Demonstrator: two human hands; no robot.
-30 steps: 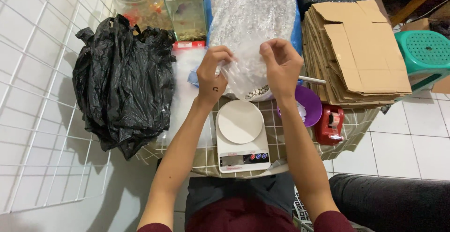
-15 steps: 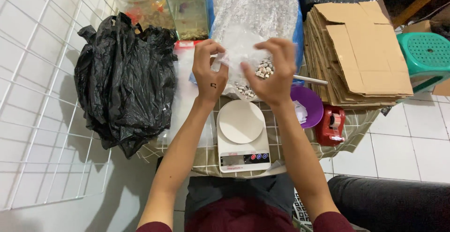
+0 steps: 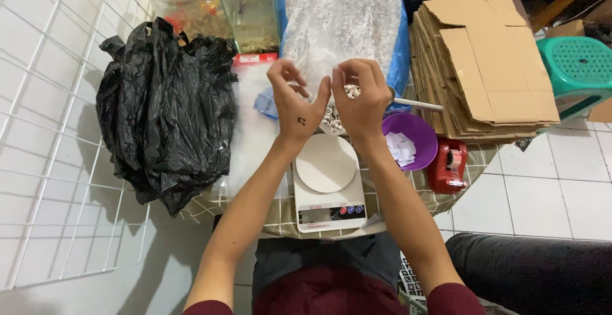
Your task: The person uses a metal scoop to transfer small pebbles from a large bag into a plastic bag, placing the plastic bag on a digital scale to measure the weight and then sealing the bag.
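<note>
Sitting nearest, the white digital kitchen scale [image 3: 329, 184] waits empty, ready for weighing. Just above it, the left hand [image 3: 294, 101] and right hand [image 3: 361, 101] pinch closed around a small clear plastic bag of pale speckled pebbles [image 3: 333, 116]. Beyond the scale lies a large bubble-wrap bundle [image 3: 344, 19].

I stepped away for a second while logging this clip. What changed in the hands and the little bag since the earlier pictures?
Both hands, left hand and right hand, have drawn closer together above the white scale, pinching the top of the small clear bag of pale pebbles, which hangs lower between them. The black bag, purple bowl, cardboard stack and red tape dispenser stayed put.
</note>
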